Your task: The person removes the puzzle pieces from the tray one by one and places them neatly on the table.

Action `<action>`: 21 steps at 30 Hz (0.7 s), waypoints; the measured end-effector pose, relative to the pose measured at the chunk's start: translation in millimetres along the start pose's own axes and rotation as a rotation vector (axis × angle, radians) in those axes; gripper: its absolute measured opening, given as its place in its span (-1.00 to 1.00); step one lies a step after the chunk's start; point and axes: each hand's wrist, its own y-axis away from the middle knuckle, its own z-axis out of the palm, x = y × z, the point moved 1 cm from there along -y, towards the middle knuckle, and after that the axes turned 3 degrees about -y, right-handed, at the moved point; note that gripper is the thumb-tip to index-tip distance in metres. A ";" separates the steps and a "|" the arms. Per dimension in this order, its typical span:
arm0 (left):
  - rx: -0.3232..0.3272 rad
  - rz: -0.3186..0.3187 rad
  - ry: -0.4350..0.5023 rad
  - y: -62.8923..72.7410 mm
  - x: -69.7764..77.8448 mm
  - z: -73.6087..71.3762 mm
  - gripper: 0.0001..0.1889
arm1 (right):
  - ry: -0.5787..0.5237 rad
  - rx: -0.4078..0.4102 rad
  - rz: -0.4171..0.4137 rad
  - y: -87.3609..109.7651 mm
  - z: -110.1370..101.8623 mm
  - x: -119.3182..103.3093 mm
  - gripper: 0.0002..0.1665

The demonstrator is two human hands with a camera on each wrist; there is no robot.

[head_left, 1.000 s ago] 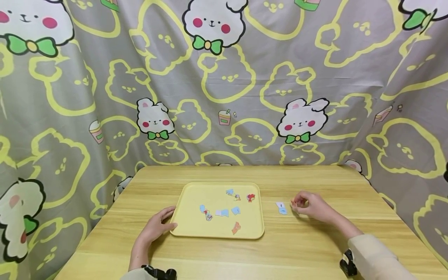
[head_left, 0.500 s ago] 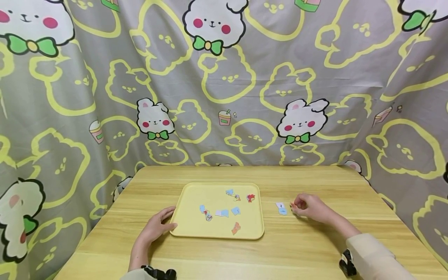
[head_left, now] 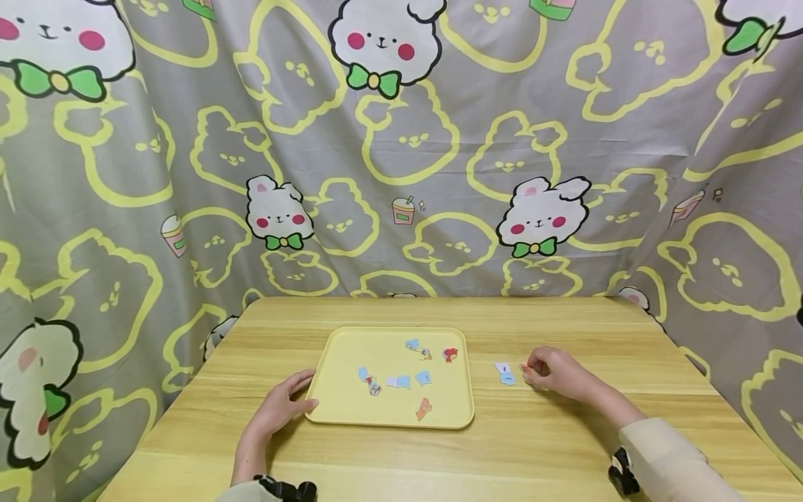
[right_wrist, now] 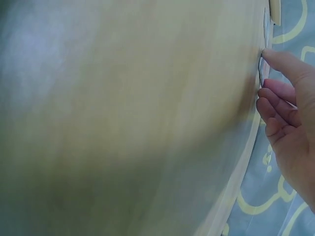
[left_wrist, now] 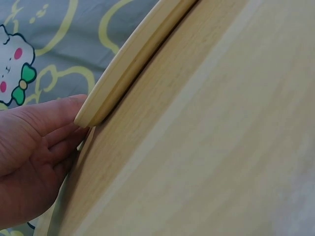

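Note:
In the head view, my right hand (head_left: 557,373) pinches a small orange puzzle piece (head_left: 525,369) low over the table, right of a white and light-blue puzzle piece (head_left: 505,373) lying flat. The right wrist view shows the right thumb and forefinger at that piece's thin edge (right_wrist: 261,73), the other fingers loosely bent. My left hand (head_left: 282,403) rests against the left side of a yellow tray (head_left: 339,411), its thumb touching the front left corner. Seen from the left wrist, the relaxed fingers lie beside the tray's rim (left_wrist: 123,69).
Several pieces lie scattered in the tray, among them a red piece (head_left: 450,355), an orange piece (head_left: 423,409) and a white-blue piece (head_left: 398,382). The wooden table (head_left: 401,460) runs back to a grey patterned curtain (head_left: 401,153).
The orange piece has turned slightly in my right fingers and sits a touch lower, close to the white-blue piece. My left hand and the tray have stayed put.

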 end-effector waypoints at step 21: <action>-0.005 0.009 0.008 -0.6 -0.7 -0.1 -0.29 | 0.003 0.003 0.093 -1.8 -1.4 -5.2 -0.74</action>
